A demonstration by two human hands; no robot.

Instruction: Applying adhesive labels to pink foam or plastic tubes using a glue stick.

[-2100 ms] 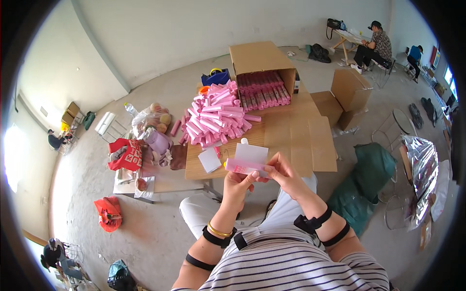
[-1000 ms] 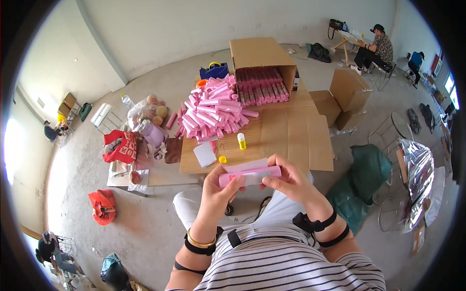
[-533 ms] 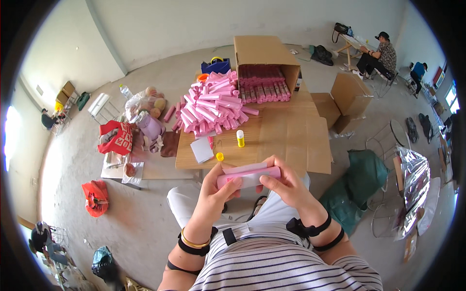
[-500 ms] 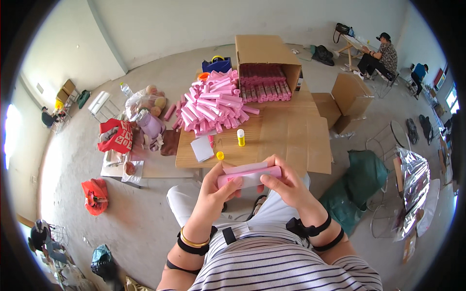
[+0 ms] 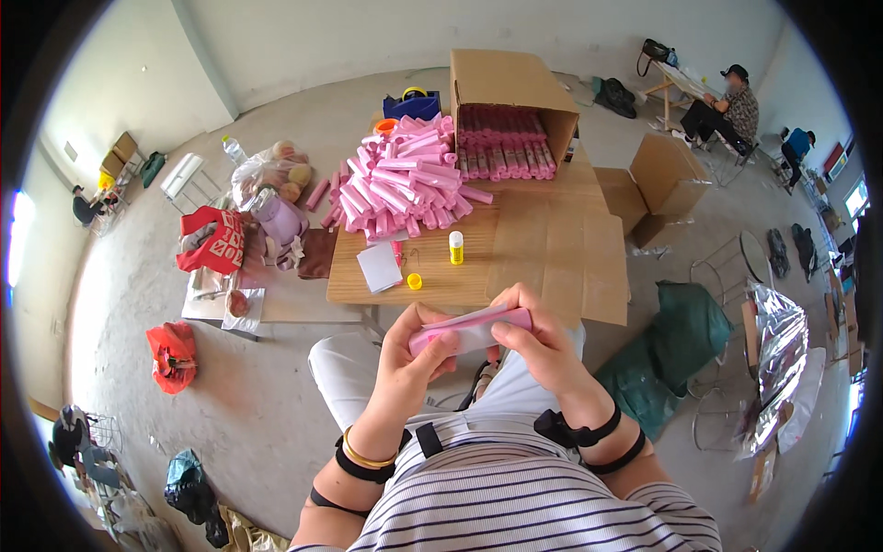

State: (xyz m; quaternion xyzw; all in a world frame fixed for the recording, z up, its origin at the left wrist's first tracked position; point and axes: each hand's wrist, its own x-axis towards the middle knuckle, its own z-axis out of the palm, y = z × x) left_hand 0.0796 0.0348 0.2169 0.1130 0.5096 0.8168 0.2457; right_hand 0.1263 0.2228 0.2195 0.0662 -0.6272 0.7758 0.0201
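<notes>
Both hands hold a pink roll [image 5: 518, 318] over my lap, just off the table's near edge, with a white paper slip [image 5: 475, 339] around its middle. My left hand [image 5: 405, 354] grips the left end, its thumb on the front. On the other end, my right hand [image 5: 543, 342] presses its thumb against the paper. Fingers behind the roll are partly hidden. Beyond them on the table stand an uncapped glue stick [image 5: 456, 248], its yellow cap [image 5: 414, 281] and a stack of white slips [image 5: 379, 268]. Farther back lies a heap of similar pink rolls [image 5: 395, 190].
An open cardboard box [image 5: 510, 81] packed with pink rolls sits on the wooden table [image 5: 437, 287], near a blue tape dispenser [image 5: 412, 106]. Bags crowd a lower table at left. A green sack [image 5: 676, 345] and wire stools lie right. Other people sit far off.
The paper's raised upper edge now lies closer to the roll. My right thumb has moved up along it, and the roll has turned slightly in my hands.
</notes>
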